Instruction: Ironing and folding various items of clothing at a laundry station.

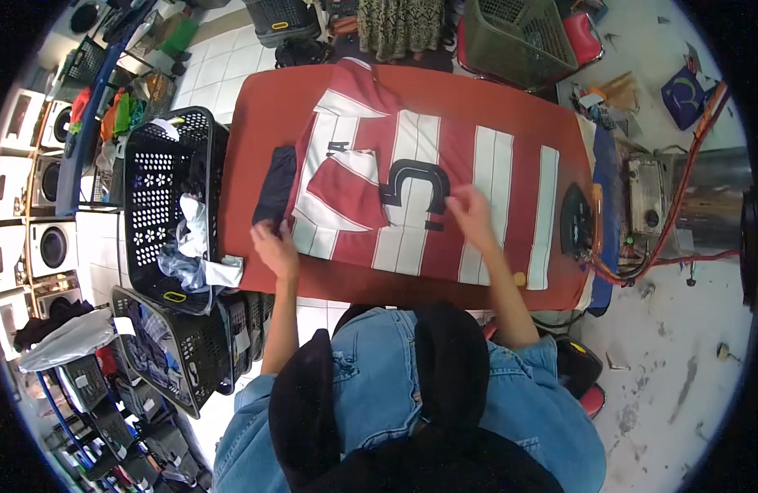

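Observation:
A red-and-white striped jersey [416,191] with a black number lies flat on the red padded ironing table [256,111], its sleeves folded inward. My left hand [276,246] is at the lower end of a dark folded cloth [275,185] beside the jersey's left edge; fingers and thumb are close together there, and whether they pinch the cloth is hard to tell. Over the jersey, just right of the number, my right hand [472,215] is bent with fingertips near the fabric; its grip is unclear. An iron [577,219] rests at the table's right end.
Left of the table stand a black plastic basket [169,203] with garments and a second laundry basket [163,351]. A grey-green basket [517,43] sits on a red chair beyond the table. An orange-red hose [681,203] and a metal tank [718,197] are at right.

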